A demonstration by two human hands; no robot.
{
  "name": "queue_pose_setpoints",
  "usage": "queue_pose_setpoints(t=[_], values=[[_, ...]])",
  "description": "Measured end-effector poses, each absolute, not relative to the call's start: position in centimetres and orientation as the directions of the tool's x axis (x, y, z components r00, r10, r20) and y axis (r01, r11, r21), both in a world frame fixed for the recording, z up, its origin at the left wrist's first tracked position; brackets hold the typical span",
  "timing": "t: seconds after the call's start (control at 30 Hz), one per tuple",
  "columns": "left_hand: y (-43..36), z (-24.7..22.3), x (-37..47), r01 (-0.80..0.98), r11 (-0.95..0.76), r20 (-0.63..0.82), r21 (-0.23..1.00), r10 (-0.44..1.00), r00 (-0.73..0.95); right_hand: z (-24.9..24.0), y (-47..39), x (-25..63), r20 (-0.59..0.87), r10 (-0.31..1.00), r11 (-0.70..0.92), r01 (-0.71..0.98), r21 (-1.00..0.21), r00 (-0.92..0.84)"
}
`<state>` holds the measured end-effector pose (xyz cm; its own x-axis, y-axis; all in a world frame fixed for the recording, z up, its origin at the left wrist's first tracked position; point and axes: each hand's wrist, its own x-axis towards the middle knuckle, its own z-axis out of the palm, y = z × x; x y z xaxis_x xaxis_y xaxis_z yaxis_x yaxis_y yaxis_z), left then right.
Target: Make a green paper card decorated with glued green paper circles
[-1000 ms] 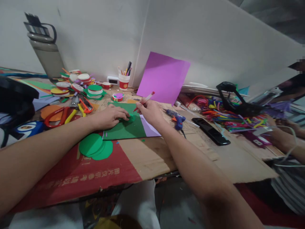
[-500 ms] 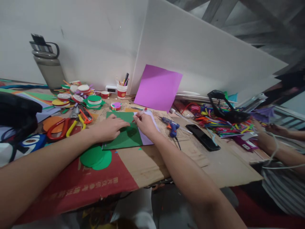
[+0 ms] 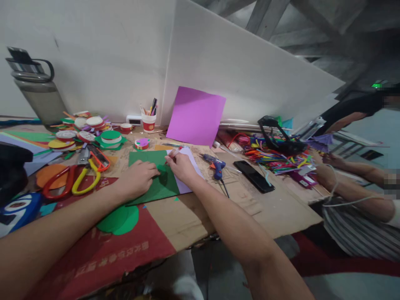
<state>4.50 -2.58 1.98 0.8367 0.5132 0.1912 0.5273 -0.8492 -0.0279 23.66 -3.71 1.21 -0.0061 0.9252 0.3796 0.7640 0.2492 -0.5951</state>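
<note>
A dark green sheet (image 3: 165, 186) lies on the cardboard, partly over a lilac sheet (image 3: 194, 166). My left hand (image 3: 137, 180) rests on the green sheet's left part, fingers stretched to the right, holding nothing. At the green sheet's right edge, my right hand (image 3: 181, 164) is closed round a slim pen with a red end (image 3: 180, 147); its tip is hard to make out. Light green paper circles (image 3: 120, 221) overlap just below the sheet. To the right of my right hand is a blue glue gun (image 3: 218, 166).
Red-handled shears (image 3: 56, 183) and yellow-handled scissors (image 3: 84, 183) lie left, near paper-topped cups (image 3: 111, 139) and a bottle (image 3: 39, 91). A purple sheet (image 3: 196, 116) leans on the wall. Right are a phone (image 3: 254, 176), colourful strips (image 3: 271, 156) and another person's arms (image 3: 350, 183).
The view has swung right, so the table things appear further left. A dark-clothed person now shows at the far right. Both my hands stay on the sheet, the right one still round the pen.
</note>
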Motion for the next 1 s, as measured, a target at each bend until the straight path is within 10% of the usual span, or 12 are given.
queue_pose_setpoints(t=[1.0], values=[[-3.6, 0.5, 4.0, 0.54, -0.842, 0.275, 0.008, 0.521, 0.808, 2.0, -2.2, 21.5, 0.287, 0.953, 0.266, 0.739, -0.619, -0.103]])
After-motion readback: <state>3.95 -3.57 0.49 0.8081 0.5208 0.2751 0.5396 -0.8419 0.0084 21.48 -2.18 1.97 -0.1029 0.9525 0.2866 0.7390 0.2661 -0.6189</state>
